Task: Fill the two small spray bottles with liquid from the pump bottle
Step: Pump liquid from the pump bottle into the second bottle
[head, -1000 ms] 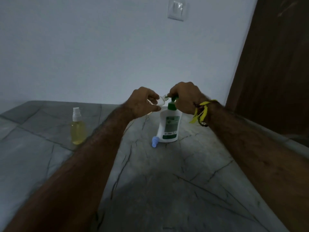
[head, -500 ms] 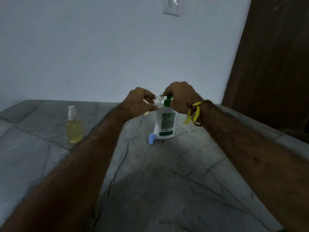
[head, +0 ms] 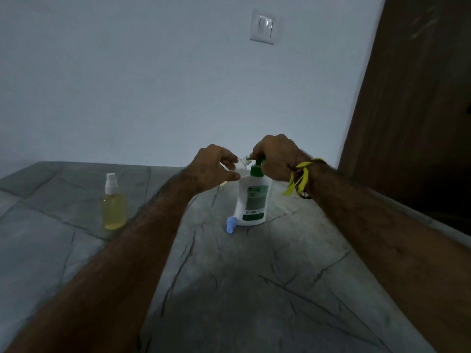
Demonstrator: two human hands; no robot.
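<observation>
A white pump bottle [head: 252, 200] with a green label and green pump stands upright on the grey stone counter [head: 254, 289]. My right hand [head: 276, 156] is curled over the pump head from above. My left hand [head: 216, 168] grips a small clear spray bottle [head: 243, 161], its open neck held right at the pump's spout; most of that bottle is hidden by my fingers. A second small spray bottle [head: 113, 202], full of yellow liquid and capped with a white sprayer, stands at the left. A light blue sprayer cap [head: 230, 224] lies at the pump bottle's foot.
A white wall with a light switch [head: 263, 26] rises behind the counter. A dark brown wooden door [head: 413, 98] stands at the right, past the counter's right edge. A yellow thread band [head: 298, 179] is on my right wrist.
Both hands stay at the pump head with the small bottle at the spout. The camera view shifted slightly; no clear movement of the objects.
</observation>
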